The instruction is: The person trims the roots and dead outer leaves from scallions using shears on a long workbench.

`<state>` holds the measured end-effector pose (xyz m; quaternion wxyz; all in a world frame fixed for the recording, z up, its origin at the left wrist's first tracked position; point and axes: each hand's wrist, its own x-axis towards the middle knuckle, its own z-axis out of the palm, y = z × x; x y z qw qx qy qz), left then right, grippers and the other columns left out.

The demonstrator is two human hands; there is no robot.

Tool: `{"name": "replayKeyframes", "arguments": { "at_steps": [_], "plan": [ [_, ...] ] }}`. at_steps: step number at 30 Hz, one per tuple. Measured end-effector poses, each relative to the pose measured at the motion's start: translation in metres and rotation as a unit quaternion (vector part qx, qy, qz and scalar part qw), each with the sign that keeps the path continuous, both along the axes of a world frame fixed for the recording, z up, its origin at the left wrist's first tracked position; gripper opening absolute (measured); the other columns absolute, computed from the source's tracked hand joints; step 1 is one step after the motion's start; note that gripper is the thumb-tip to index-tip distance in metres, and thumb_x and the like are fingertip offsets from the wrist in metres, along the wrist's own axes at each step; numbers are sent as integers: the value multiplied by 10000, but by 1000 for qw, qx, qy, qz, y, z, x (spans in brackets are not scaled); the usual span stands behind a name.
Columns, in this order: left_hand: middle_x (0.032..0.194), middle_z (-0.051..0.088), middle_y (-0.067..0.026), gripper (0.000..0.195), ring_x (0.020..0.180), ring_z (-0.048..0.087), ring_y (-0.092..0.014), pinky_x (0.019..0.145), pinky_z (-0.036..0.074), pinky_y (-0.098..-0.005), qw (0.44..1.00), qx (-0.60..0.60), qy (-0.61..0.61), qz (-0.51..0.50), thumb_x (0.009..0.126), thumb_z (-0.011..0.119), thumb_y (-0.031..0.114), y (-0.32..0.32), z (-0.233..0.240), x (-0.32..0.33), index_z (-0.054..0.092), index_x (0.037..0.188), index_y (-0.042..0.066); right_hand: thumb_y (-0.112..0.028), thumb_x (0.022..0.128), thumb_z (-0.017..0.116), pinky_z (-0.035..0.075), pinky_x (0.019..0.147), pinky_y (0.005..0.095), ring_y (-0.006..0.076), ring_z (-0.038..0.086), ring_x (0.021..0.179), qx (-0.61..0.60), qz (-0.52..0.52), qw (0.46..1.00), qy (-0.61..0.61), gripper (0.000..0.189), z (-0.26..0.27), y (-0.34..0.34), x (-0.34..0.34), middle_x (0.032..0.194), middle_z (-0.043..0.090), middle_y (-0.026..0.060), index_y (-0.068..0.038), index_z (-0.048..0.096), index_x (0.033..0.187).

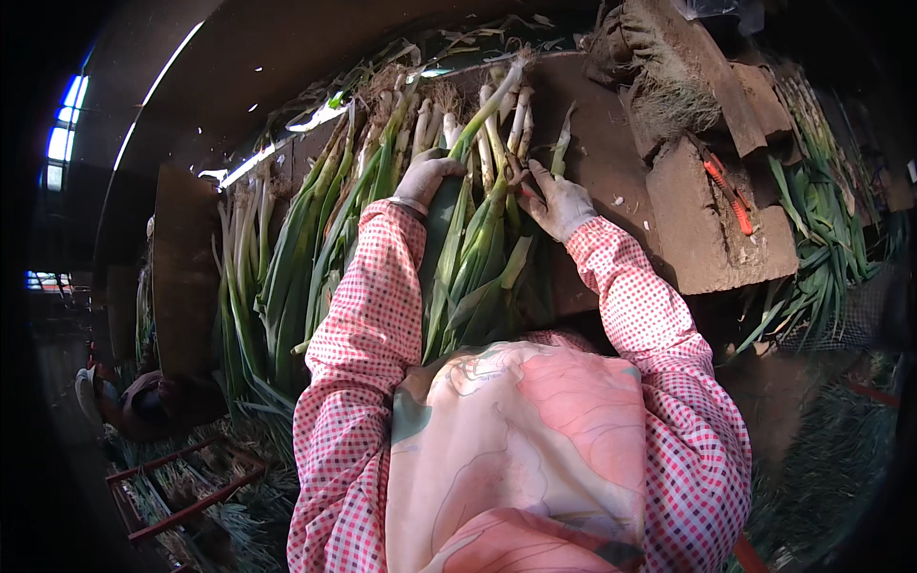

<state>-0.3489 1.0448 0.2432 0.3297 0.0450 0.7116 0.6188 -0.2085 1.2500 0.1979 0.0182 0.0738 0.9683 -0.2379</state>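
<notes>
My left hand, in a pale glove, closes on a leek whose white root end points up and away from me. Its green leaves run down toward my chest. Gloved too, my right hand lies at the right side of the same bunch. Between its thumb and forefinger shows a small tool with a red part, mostly hidden, so its kind is unclear. More leeks lie below and between both hands, roots at the far side. A short cut-off leaf piece lies just beyond my right hand.
More leeks lie side by side at the left. At the right, an orange-handled cutter rests on a worn brown block. Further right hang bundled leeks. A red metal frame stands at lower left, near another person.
</notes>
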Motion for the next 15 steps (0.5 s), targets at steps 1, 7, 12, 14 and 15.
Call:
{"name": "replayKeyframes", "arguments": {
  "at_steps": [1, 7, 12, 14, 15],
  "plan": [
    [795, 624, -100, 316, 637, 588, -171, 578, 475, -282, 1000, -6, -10, 0, 707, 711, 151, 2, 13, 7, 611, 932, -48, -306, 798, 596, 498, 765, 450, 371, 597, 896, 5, 52, 998, 37, 654, -1, -1, 16, 986, 606, 184, -96, 364, 1373],
    [775, 639, -89, 302, 631, 605, -172, 580, 488, -290, 993, -102, -28, -56, 704, 714, 146, -19, -3, 40, 630, 923, -45, -423, 825, 588, 497, 764, 438, 371, 598, 898, -17, 68, 998, 5, 656, -7, -23, 81, 1017, 601, 175, -104, 386, 1362],
    [805, 651, -125, 346, 743, 627, -230, 677, 489, -324, 996, -54, 57, 39, 647, 688, 133, -28, -64, 60, 628, 940, -40, -394, 811, 629, 502, 733, 441, 371, 608, 864, -21, 58, 998, 11, 669, -2, -52, 123, 988, 611, 184, -65, 392, 1343],
    [838, 663, -149, 369, 791, 636, -250, 727, 487, -336, 984, -93, 139, 57, 643, 692, 158, -23, -68, 71, 629, 953, -33, -482, 821, 573, 505, 734, 445, 364, 616, 851, -45, 82, 995, 38, 697, 1, -61, 136, 1003, 598, 210, -82, 382, 1359],
    [871, 668, -169, 387, 821, 638, -274, 763, 481, -341, 973, -147, 174, 49, 647, 692, 173, -20, -69, 75, 626, 971, -27, -467, 817, 587, 508, 717, 439, 356, 618, 847, -22, 91, 995, 35, 697, 5, -66, 143, 988, 598, 212, -78, 383, 1359]
  ]
}}
